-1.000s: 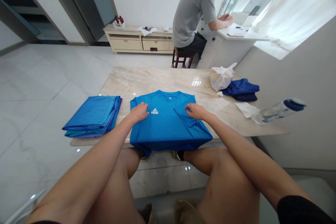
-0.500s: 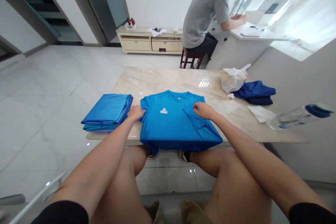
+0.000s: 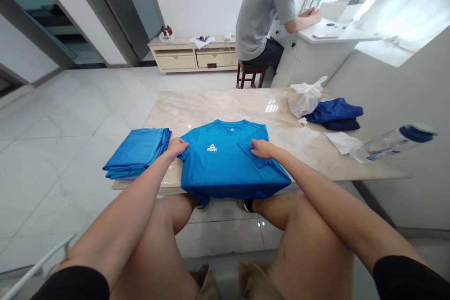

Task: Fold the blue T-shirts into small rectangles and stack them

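A blue T-shirt (image 3: 225, 164) with a white logo lies spread on the marble-look table (image 3: 218, 100), its lower part hanging over the near edge. My left hand (image 3: 177, 147) pinches the sleeve on the left side and draws it outward. On the right, the sleeve is folded inward across the shirt front. My right hand (image 3: 263, 148) rests on that folded sleeve with its fingertips closed on the cloth. Just left of my left hand sits a stack of folded blue clothes (image 3: 135, 150), with some purple showing at its edge.
At the table's right are a white plastic bag (image 3: 305, 98), dark blue cloth (image 3: 335, 111), a paper sheet (image 3: 342, 142) and a tilted clear bottle (image 3: 390, 144). Beyond, a person in grey (image 3: 265, 9) sits on a stool by a white desk. A low cabinet (image 3: 176, 60) stands against the wall.
My left hand has taken the left sleeve and pulled it a little outward. My right hand stays on the folded sleeve. The whole view has shifted slightly.
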A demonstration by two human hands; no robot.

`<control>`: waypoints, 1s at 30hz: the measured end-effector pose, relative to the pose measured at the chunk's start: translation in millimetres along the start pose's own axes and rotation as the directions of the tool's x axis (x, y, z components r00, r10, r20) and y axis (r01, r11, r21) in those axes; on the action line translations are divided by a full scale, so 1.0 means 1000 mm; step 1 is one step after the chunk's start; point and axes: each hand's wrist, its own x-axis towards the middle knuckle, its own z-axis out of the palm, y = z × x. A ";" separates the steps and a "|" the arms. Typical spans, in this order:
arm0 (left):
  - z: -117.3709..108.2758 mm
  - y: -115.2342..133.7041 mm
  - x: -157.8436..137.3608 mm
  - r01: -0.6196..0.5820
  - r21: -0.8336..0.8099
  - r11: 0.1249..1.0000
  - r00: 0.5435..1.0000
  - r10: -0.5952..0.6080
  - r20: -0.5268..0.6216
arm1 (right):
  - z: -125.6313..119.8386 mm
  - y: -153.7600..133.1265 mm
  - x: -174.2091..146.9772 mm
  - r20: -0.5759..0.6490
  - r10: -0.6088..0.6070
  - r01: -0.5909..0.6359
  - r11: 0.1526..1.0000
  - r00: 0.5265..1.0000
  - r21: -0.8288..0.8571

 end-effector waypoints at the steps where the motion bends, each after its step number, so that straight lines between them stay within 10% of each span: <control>1: -0.001 0.008 -0.003 -0.032 0.021 0.999 0.999 0.032 -0.002 | 0.001 0.001 0.001 -0.002 -0.001 0.001 1.000 1.000 0.004; 7: 0.004 0.064 -0.029 -0.502 0.231 0.834 0.865 0.480 0.146 | 0.005 0.005 0.002 -0.006 -0.022 0.022 0.999 1.000 0.030; 11: 0.014 0.068 -0.031 -0.313 0.307 0.899 0.944 0.330 -0.003 | 0.005 0.007 0.001 -0.008 -0.044 0.044 0.998 0.999 0.044; 22: 0.056 0.050 -0.020 -0.276 0.285 0.918 0.955 0.227 0.193 | 0.011 0.010 0.005 -0.010 -0.051 0.051 0.998 0.999 0.042; 30: 0.056 0.067 -0.023 -0.462 0.098 0.881 0.851 0.410 0.329 | 0.013 0.013 0.006 -0.014 -0.052 0.053 0.998 0.999 0.045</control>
